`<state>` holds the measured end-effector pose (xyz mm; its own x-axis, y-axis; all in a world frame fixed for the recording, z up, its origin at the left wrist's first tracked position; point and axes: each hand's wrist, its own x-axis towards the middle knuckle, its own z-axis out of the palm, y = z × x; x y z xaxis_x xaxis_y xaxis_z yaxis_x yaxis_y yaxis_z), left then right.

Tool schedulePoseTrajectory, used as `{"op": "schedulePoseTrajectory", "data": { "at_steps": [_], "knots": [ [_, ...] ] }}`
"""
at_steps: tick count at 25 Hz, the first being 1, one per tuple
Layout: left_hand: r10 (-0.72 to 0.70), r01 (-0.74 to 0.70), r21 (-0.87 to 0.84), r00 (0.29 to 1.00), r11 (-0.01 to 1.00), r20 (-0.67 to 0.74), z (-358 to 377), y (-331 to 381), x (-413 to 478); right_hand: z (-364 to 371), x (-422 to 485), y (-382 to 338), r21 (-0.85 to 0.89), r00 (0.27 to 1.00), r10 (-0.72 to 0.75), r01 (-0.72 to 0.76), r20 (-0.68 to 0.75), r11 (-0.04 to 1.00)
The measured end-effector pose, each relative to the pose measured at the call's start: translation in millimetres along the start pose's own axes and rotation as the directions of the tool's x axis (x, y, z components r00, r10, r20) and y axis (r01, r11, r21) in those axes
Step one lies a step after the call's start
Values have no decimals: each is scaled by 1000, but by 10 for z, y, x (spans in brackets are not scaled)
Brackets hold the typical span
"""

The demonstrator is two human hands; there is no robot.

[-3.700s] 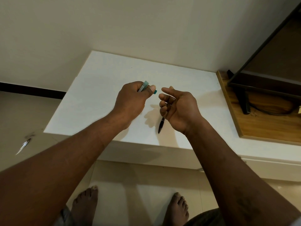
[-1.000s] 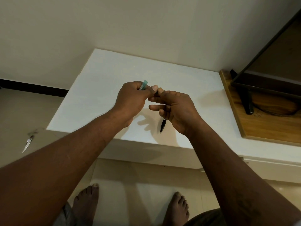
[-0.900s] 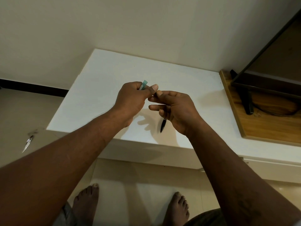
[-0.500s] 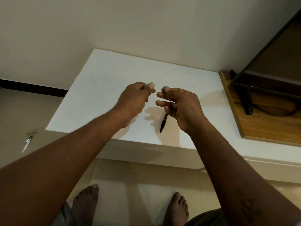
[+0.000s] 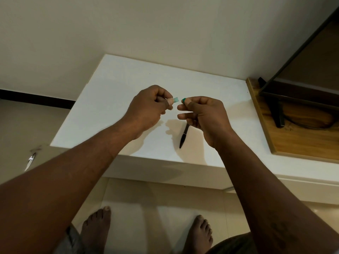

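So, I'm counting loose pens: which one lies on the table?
The black pen, untouched on the white table; the pale teal pen is gripped in the left hand.

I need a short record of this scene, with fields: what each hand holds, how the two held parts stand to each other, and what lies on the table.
left hand: grips a pale teal tube, one end showing past the thumb
right hand: pinches a small green cap at the fingertips
tube and cap: close together, facing each other, not touching
black pen: lies on the white table, upper end hidden behind the right hand
wooden board: at the table's right side
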<state>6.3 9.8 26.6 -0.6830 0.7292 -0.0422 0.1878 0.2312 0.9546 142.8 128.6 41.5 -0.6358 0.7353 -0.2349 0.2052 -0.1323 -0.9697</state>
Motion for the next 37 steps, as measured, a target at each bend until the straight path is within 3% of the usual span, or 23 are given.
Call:
{"op": "schedulePoseTrajectory", "data": {
  "at_steps": [10,23,31,37],
  "knots": [
    [42,-42,20,999,999,-5,-63,0,-5,15,-4,41,-224,997,-66,74,40,972],
    [82,-79,86,996,993,-23,-52,-16,10,-8,-8,46,-389,984,-167,175,55,904],
    [144,-143,210,990,967,12,-26,-42,13,-12,-9,56,-615,963,-252,258,99,745],
    [85,-88,138,996,986,29,-35,-48,7,-36,-10,32,-464,975,-217,213,46,860]
  ]
}}
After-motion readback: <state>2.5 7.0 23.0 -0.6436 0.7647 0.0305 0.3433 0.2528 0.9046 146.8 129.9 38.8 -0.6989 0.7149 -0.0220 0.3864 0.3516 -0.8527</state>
